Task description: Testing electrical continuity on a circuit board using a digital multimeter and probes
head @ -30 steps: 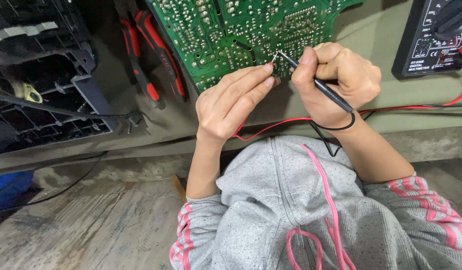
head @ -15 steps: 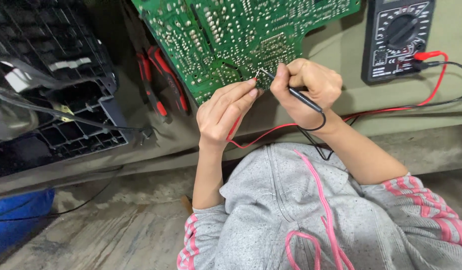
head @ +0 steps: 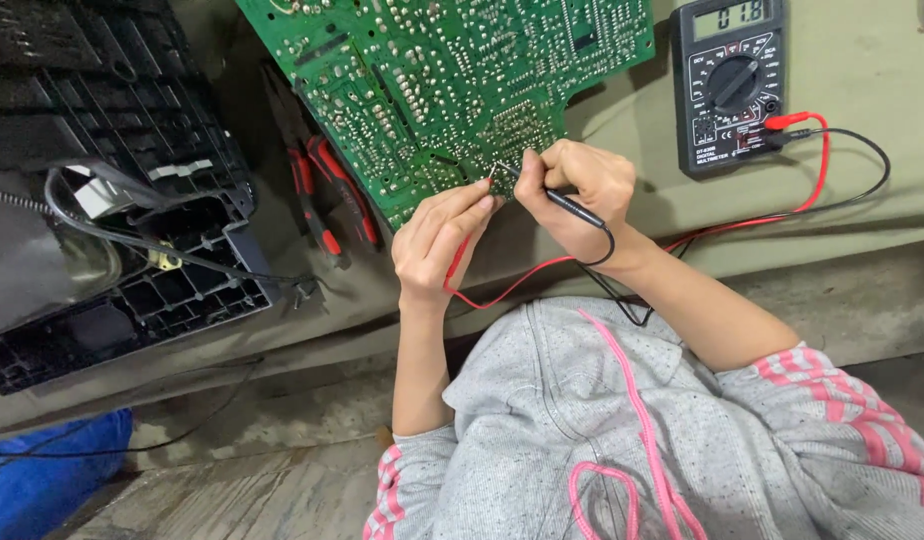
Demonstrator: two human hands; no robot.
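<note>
Green circuit board (head: 437, 85) lay at upper centre of frame. Right hand (head: 572, 195) clenched around black probe (head: 574, 208), tip on board's lower edge. Left hand (head: 437, 240) pinched red probe (head: 462, 250) just beside it. Multimeter (head: 732, 80) sat upper right, red-handled pliers (head: 327, 195) left of board

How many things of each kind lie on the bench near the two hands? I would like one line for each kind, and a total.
Green circuit board: 1
Black multimeter: 1
Test probes, black probe in right hand, red probe in left hand: 2
Red-handled pliers: 1
Black plastic housing: 1
Total: 6
</note>
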